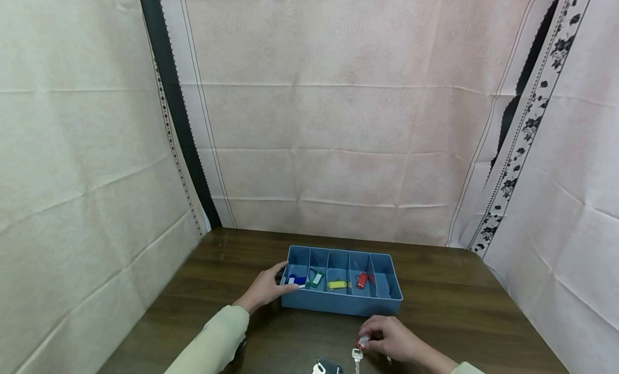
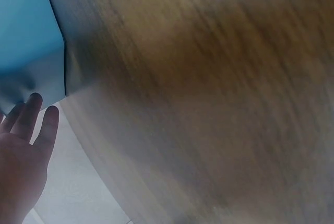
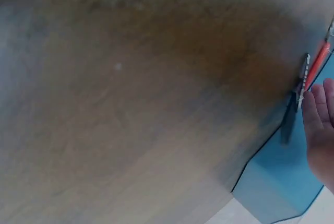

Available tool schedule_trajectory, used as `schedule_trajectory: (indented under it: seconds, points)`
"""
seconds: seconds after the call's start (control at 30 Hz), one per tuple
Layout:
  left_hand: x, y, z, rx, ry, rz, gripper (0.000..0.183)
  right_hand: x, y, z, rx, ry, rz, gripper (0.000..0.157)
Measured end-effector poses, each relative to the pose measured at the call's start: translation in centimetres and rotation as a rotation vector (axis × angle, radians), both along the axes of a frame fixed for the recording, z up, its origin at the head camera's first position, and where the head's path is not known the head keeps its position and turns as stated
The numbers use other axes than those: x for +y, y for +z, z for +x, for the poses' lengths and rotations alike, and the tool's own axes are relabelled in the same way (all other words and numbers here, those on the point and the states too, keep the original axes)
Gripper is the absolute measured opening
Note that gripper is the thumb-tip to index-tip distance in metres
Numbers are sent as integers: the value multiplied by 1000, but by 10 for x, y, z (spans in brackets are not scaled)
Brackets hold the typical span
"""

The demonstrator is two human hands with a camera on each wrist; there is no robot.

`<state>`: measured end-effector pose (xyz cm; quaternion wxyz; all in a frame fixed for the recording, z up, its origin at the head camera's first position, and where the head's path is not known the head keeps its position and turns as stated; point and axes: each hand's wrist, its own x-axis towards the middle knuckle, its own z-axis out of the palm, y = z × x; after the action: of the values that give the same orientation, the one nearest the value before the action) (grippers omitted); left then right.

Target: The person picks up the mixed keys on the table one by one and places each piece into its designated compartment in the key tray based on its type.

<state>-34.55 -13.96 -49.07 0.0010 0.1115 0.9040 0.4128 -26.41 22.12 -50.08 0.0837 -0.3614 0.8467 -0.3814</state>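
Note:
A blue compartment box (image 1: 340, 304) stands on the brown table. My left hand (image 1: 265, 289) holds its left end, thumb at the front rim and fingers along the side; in the left wrist view, fingers (image 2: 31, 114) lie against the blue wall. In front of the box, my right hand (image 1: 389, 339) pinches a red key tag (image 1: 361, 343), a silver key (image 1: 357, 354) hanging below it. Inside the box, from left to right, are a blue tag (image 1: 298, 280), a green tag (image 1: 316, 280), a yellow tag (image 1: 337, 285) and a red tag (image 1: 362, 280), each in its own compartment.
At the bottom edge of the head view, a key with a pale head (image 1: 318, 368) lies beside a dark object (image 1: 333, 368), both partly cut off. Pale cloth (image 1: 314, 116) hangs behind the table (image 1: 242, 256) and along both sides.

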Motion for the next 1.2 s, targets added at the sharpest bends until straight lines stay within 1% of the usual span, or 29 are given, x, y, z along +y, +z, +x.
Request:
schedule_trajectory:
  seconds: [0.07,0.17,0.27,0.4,0.5,0.57,0.87,1.03,1.1,1.2]
  points:
    - [0,1,0,-1,-2,2,85,0,-2,-2,12,33,22,16]
    - [0,2,0,1,-6,2,86,-2,-5,-4,29,49,61,16]
    - [0,2,1,2,-3,0,87,-4,-7,-5,53,45,93,14]
    - [0,2,2,-2,4,-3,86,-8,-7,-5,44,10,123,10]
    - [1,3,3,-4,6,-2,85,-9,-7,-5,45,-7,124,6]
    - [1,3,3,-5,7,0,85,-9,-8,-5,62,-7,121,5]
    - [1,2,1,-7,8,-1,87,-11,-7,-3,90,-4,129,6]
    - [1,2,1,-5,17,-7,86,-12,-8,-3,123,4,139,6]
    - [1,2,2,-5,20,-9,84,-12,-9,-3,119,10,126,7]
    - [2,2,2,-10,24,-13,83,-12,-6,-2,67,1,75,9]
